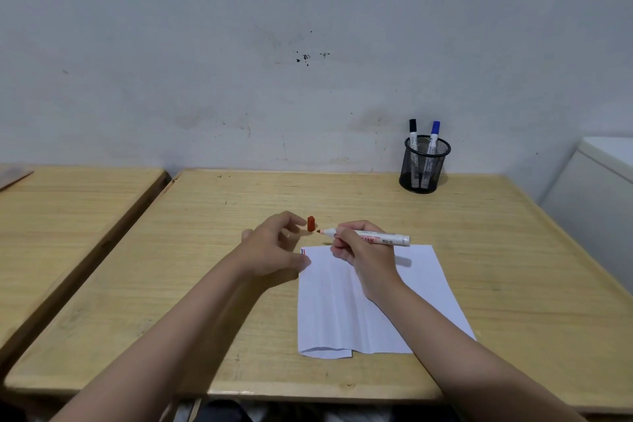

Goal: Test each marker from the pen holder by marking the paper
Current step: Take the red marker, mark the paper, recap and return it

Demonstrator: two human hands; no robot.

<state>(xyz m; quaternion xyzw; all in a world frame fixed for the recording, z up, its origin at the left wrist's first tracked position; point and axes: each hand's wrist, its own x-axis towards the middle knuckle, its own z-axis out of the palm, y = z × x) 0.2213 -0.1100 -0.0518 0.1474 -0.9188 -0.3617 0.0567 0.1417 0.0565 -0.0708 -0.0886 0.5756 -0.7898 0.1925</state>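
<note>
My right hand (359, 250) grips an uncapped white marker (376, 237) with a red tip, held level and pointing left just above the far edge of the white paper (342, 305). The red cap (311, 223) stands upright on the desk just left of the tip. My left hand (274, 247) hovers beside the cap with its fingers apart, holding nothing. Small blue and red marks (302, 251) show at the paper's far left corner. A black mesh pen holder (424, 164) at the back right holds a black-capped marker (413, 134) and a blue-capped marker (434, 135).
The wooden desk (205, 250) butts against a grey wall. A second wooden desk (68, 202) stands to the left across a narrow gap. A white cabinet (596, 202) stands at the right edge. The paper's near edge is folded.
</note>
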